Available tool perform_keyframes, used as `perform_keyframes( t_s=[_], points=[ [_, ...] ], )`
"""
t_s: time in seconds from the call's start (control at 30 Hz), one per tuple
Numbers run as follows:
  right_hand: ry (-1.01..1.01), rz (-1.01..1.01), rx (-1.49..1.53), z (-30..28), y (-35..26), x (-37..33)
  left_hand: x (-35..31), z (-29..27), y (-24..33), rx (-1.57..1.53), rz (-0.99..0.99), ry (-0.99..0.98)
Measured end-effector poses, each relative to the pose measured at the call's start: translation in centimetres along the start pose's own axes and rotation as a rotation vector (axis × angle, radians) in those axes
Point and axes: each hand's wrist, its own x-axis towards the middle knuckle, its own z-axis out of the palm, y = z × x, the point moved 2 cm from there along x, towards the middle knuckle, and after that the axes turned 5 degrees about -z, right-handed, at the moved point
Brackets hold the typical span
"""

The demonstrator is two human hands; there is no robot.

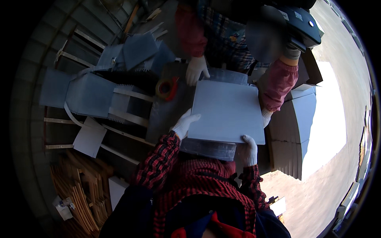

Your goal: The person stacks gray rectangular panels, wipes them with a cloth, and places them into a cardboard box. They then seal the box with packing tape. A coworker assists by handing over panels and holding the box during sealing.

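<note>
A flat white panel (226, 111), roughly square, lies in front of me over a stack wrapped in clear film (208, 150). My left hand (184, 124), in a white knitted glove, grips the panel's left edge, thumb on top and the other fingers mostly hidden. At its near edge, close to the right corner, my right hand (249, 150), gloved alike, curls its fingers over the rim. Across from me a co-worker's gloved hand (196, 70) is by the far left corner. The co-worker's other hand (266, 117) is at the right edge, partly hidden.
Left of the panel lies a tape roll (166, 88) in red and yellow. Grey sheets (89, 95) rest on a slatted frame further left. Brown strips (81, 194) are heaped at lower left. A tall stack of pale sheets (287, 137) stands to the right, beside sunlit floor.
</note>
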Motion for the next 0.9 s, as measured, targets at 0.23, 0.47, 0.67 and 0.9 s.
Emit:
perform_keyframes(
  t_s=[0.23,0.47,0.67,0.9],
  points=[
    [0.101,0.103,-0.194,-2.8,2.7,-0.4,1.5,-1.7,-0.8,0.773,-0.013,0.206],
    [-0.058,0.368,-0.891,-0.5,-4.7,-2.4,-1.0,-1.7,-1.0,0.986,-0.007,0.492],
    [0.306,-0.237,-1.208,-8.0,-7.1,2.8,0.6,-1.1,-6.5,0.632,-0.170,0.424],
    [0.231,0.223,-0.635,-9.4,-3.0,7.1,2.4,0.9,-7.1,0.787,-0.252,0.477]
  ],
)
